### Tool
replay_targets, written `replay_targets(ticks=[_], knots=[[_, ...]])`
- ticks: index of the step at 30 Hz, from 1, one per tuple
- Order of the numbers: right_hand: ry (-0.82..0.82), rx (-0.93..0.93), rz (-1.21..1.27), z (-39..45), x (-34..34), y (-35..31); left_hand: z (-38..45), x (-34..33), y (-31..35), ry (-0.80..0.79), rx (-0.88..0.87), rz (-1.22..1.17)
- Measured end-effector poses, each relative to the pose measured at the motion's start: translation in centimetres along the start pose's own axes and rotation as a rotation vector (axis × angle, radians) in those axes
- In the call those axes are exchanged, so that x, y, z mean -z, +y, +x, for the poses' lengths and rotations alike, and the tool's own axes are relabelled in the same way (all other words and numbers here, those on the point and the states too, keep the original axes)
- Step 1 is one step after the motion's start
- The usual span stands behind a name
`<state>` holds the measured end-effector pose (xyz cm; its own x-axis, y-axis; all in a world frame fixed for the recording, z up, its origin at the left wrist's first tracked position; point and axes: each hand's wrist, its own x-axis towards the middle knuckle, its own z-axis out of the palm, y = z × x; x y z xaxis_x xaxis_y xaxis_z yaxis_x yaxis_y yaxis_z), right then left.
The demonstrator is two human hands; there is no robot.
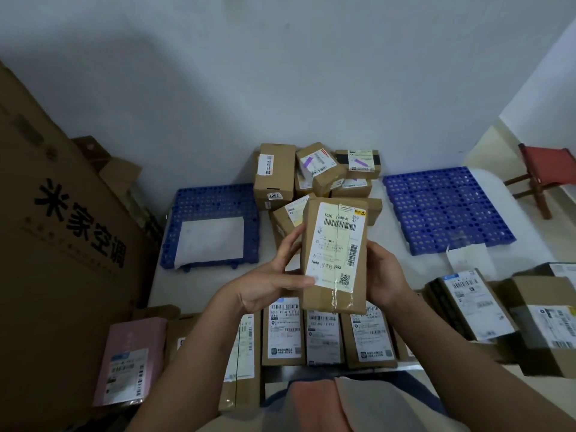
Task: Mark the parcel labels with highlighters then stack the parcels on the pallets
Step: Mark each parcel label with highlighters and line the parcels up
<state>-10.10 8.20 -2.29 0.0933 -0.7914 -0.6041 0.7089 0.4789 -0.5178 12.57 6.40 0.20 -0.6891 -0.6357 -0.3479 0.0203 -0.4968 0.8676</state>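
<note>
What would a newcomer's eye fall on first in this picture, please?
First, the brown parcel held up at centre by the left hand and right hand, its white label facing the camera. Next, two blue pallets: the left pallet bears a white packet, and the right pallet lies beside a heap of parcels.

matt cardboard parcel [333, 257], glossy tape; plastic pallet [442, 210]

The white label [335, 244] on the brown cardboard parcel [335, 294] you hold reads "5020", "1098-41", "41", "1098", "2955". Behind that parcel, a small tag [274, 195] reads "7202". Left of it, the big carton [62, 229] says "米家空调".
</note>
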Motion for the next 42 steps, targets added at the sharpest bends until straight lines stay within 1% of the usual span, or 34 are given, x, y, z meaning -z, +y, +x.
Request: replay_targets(ticks=[6,8,10,14,17,19,21,23,25,27,28,29,32,33,34,36,38,39,40,42], knots=[[-0.027,0.006,0.004,0.3,0.6,0.4,0.0,0.1,-0.4,-0.008,0.008,0.012],[0.006,-0.008,-0.009,0.6,0.9,0.8,-0.1,0.1,-0.7,0.027,0.039,-0.002],[0.032,-0.038,-0.062,0.9,1.3,1.2,-0.1,0.1,-1.2,0.112,0.12,-0.04],[0.152,-0.124,-0.207,1.1,2.7,2.6,-0.3,0.6,-4.1,0.269,0.253,-0.1],[0.304,-0.137,-0.165,1.3,4.7,3.4,-0.9,0.8,-7.1,0.35,0.331,-0.098],[0.352,-0.116,-0.109,1.0,5.2,3.3,-1.1,1.0,-8.9,0.39,0.372,-0.086],[0.351,-0.114,-0.069,0.7,5.0,3.2,-1.3,1.1,-10.0,0.405,0.405,-0.063],[0.335,-0.117,-0.058,0.6,4.9,3.4,-1.4,1.3,-10.5,0.373,0.437,-0.053],[0.325,-0.12,-0.079,0.7,4.6,3.7,-1.4,1.8,-10.6,0.353,0.454,-0.031],[0.306,-0.105,-0.117,0.7,4.1,4.0,-1.4,2.3,-10.0,0.386,0.466,0.039],[0.294,-0.092,-0.141,0.8,3.7,4.0,-1.3,2.3,-9.5,0.427,0.455,0.102],[0.281,-0.078,-0.167,0.8,3.5,4.0,-1.1,2.2,-8.8,0.511,0.419,0.172],[0.222,-0.04,-0.226,0.7,2.5,4.0,-0.3,1.5,-6.9,0.978,0.188,0.305],[0.202,-0.033,-0.24,0.6,2.2,4.0,0.0,1.1,-6.2,1.059,0.108,0.32],[0.187,-0.028,-0.261,0.4,1.8,4.1,0.3,0.5,-5.5,1.066,0.063,0.343],[0.167,-0.009,-0.319,0.2,1.3,4.5,1.1,-0.7,-4.7,0.942,0.053,0.344],[0.15,0.024,-0.365,0.1,0.9,4.8,2.2,-1.7,-4.7,0.777,0.124,0.263],[0.147,0.042,-0.383,0.0,0.7,5.0,2.7,-2.1,-4.9,0.724,0.164,0.22],[0.149,0.061,-0.394,0.0,0.6,5.1,3.0,-2.4,-5.2,0.697,0.182,0.178],[0.164,0.096,-0.402,0.0,0.3,5.2,3.5,-2.5,-5.8,0.697,0.173,0.115]])
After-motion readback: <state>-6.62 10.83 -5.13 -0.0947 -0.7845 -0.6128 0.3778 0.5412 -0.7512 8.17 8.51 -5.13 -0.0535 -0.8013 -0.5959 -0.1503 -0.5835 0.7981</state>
